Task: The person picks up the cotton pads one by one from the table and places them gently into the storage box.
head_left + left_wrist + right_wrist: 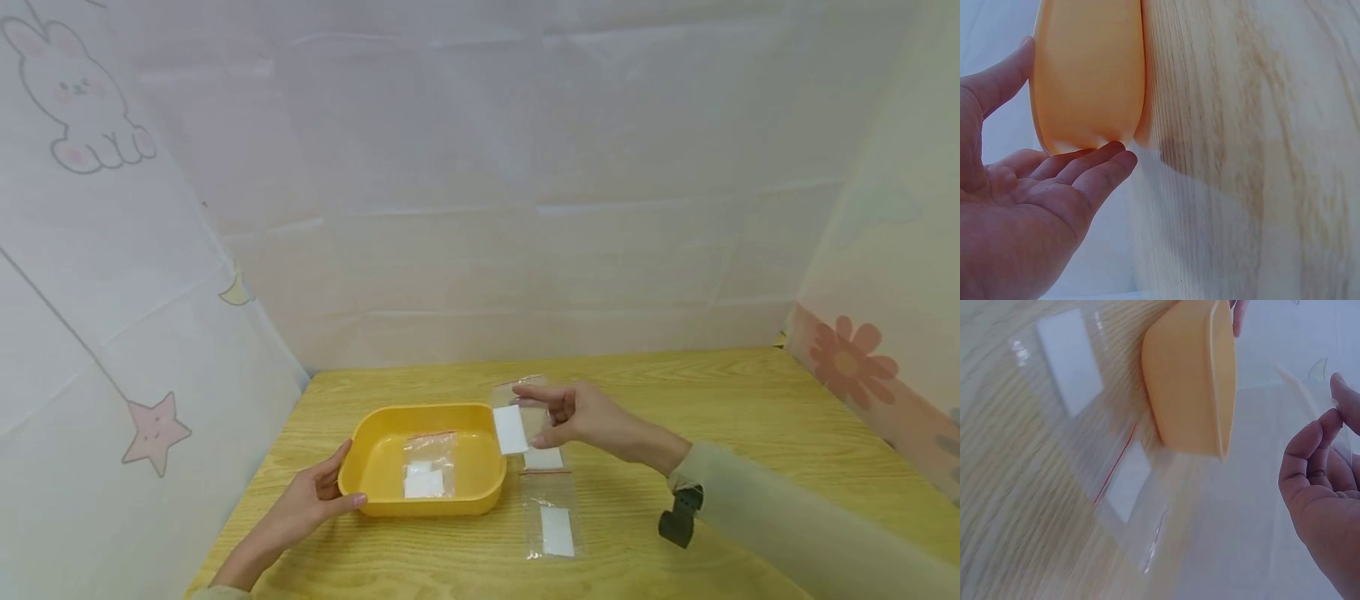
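Observation:
My right hand (581,417) pinches a small clear zip-lock bag (511,429) with a white rectangle inside, raised beside the right end of a yellow plastic basin (420,508). In the right wrist view, thumb and index finger meet at the bag's edge. My left hand (303,504) holds the basin's left end, thumb by the near corner and fingers against the outer wall (1088,75). Inside the basin lies zip-lock bagging (429,467) with white pieces. Two similar bags lie on the table to the right, the nearer bag (555,529) in plain sight, the farther bag (543,457) partly hidden.
The wood-grain table (675,392) runs back to a pale hanging sheet (525,275). Printed sheets stand at both sides, with a bunny and star on the left and a flower (847,362) on the right. A dark band (681,517) hangs at the right wrist.

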Demonstrator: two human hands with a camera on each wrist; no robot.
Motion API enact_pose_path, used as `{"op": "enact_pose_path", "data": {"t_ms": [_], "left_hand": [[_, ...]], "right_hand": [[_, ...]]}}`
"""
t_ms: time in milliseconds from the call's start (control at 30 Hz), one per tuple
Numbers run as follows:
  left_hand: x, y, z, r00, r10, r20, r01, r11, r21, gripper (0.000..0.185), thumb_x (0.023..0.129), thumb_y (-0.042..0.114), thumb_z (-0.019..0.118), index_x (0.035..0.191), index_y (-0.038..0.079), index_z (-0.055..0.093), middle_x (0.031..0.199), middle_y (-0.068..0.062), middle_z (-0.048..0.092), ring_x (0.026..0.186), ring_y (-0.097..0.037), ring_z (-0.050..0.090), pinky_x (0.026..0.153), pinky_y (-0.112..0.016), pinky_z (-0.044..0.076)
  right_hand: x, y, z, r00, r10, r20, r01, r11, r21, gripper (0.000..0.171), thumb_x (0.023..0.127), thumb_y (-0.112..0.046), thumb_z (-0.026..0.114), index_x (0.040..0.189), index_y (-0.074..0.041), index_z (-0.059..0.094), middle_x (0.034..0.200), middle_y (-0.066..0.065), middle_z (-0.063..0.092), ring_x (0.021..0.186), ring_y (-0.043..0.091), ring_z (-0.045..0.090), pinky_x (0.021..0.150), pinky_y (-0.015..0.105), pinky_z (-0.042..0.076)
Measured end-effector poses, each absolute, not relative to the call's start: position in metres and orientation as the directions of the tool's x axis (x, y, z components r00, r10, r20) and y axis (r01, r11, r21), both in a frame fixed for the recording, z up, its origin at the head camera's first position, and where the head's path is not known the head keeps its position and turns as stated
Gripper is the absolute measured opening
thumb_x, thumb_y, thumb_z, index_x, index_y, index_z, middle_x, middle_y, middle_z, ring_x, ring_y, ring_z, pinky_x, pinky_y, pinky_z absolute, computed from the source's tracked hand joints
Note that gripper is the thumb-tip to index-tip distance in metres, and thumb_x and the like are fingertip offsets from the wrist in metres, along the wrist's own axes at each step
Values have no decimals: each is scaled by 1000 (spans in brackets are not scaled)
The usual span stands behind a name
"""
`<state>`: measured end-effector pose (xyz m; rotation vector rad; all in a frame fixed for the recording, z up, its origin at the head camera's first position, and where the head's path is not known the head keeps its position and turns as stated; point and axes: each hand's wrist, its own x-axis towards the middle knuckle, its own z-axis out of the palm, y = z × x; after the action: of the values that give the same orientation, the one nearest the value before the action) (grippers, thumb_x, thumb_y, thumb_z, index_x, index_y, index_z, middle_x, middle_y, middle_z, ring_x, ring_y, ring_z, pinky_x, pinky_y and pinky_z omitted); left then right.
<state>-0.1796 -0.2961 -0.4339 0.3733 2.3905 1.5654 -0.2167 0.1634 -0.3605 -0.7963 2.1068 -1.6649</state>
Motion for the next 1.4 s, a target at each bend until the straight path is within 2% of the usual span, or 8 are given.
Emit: {"op": "enact_pose_path", "data": {"t_ms": [433,700,900,1000,1067,1167,1300,1400], "left_hand": [[-179,-296,-432,-926,370,-76,63,350,935,95,101,15,75,166,-6,10,164,-35,21,140,-48,48,98,-33,56],[-179,-296,-433,-924,373,-81,54,339,939,95,101,14,75,166,-6,9,164,-36,20,139,-49,49,97,-34,57],[-178,-296,-433,-927,365,-86,49,346,937,95,101,15,76,166,-6,10,164,-35,21,139,-48,49,97,-34,57],[-178,-296,-432,-927,365,-89,45,343,938,95,101,15,76,166,-5,10,164,-35,21,140,-48,49,98,-34,57],[-177,-295,-432,-926,368,-89,46,342,939,95,101,16,75,166,-5,10,165,-34,20,140,-47,48,98,-34,57],[-177,-295,-432,-924,372,-86,50,341,939,95,101,16,75,166,-6,9,165,-35,20,140,-47,49,98,-33,57],[-178,-295,-432,-924,372,-84,54,345,937,95,102,16,74,166,-6,9,164,-35,21,139,-48,49,98,-32,57],[-179,-295,-433,-928,362,-87,50,352,934,95,101,17,75,166,-6,9,165,-34,20,140,-47,48,98,-32,56]], "right_hand": [[-240,92,-371,-732,-680,52,-201,141,-969,74,91,-3,82,158,-11,51,154,12,57,74,17,46,73,28,45],[-243,54,-388,-718,-696,9,-139,130,-982,74,89,3,81,157,-5,50,154,14,55,70,19,42,77,27,46],[-244,32,-403,-740,-672,-25,-115,163,-980,68,89,-1,83,152,-7,58,150,8,60,107,13,54,84,28,45],[-244,23,-409,-764,-643,-45,-112,201,-973,68,87,0,85,151,-8,60,144,6,65,116,20,60,87,29,50],[-243,18,-413,-777,-627,-56,-109,221,-969,68,86,1,85,150,-6,61,142,6,67,129,23,59,92,28,53],[-243,13,-417,-788,-611,-80,-92,245,-965,69,86,2,86,149,-6,61,140,6,68,128,25,58,87,28,56],[-243,10,-419,-800,-593,-94,-79,260,-962,68,84,3,86,148,-4,62,142,9,66,109,19,57,70,23,52],[-243,9,-419,-804,-588,-90,-87,266,-960,68,83,6,86,146,1,62,146,13,62,99,19,53,64,22,49]]}}
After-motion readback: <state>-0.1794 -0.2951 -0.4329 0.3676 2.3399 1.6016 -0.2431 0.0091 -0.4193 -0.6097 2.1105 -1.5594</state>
